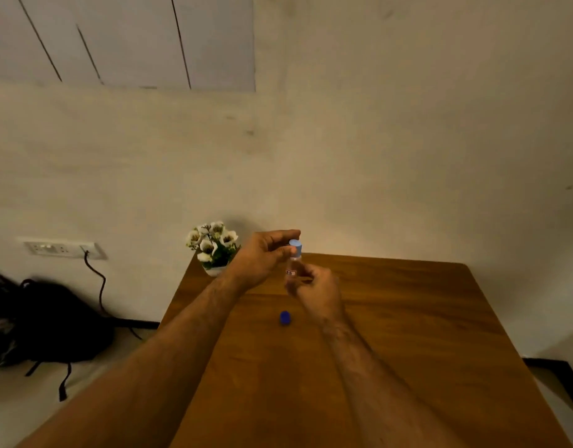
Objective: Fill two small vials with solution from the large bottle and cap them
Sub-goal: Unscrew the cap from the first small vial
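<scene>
A small clear vial [292, 266] with a white label is held upright above the far part of the wooden table [407, 334]. A light blue cap [295, 247] sits on top of the vial. My left hand [262, 260] has its thumb and fingers around the cap. My right hand [317, 291] grips the lower body of the vial. A dark blue cap [285, 318] lies on the table below my hands. The large bottle and a second vial are not in view.
A small pot of white flowers [213, 246] stands at the table's far left corner. A black bag [42, 321] lies on the floor at left, under a wall socket [63, 248] with a black cable.
</scene>
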